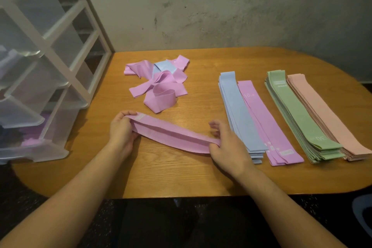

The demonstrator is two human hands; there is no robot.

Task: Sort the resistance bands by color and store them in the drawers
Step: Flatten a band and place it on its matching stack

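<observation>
Both hands hold one pink band (173, 137) stretched flat over the table (181, 177): left hand (121, 129) grips one end, right hand (227, 145) the other. Unsorted pile (159, 82) behind. Right side: blue stack (239, 110), pink stack (265, 125), green stack (298, 115), peach stack (330, 119). Drawer unit (40, 66) far left.

On the desk (181, 177), drawers (40, 86) stand left, four stacks (281, 117) lie right, a loose heap (159, 80) behind the held band (173, 137).
</observation>
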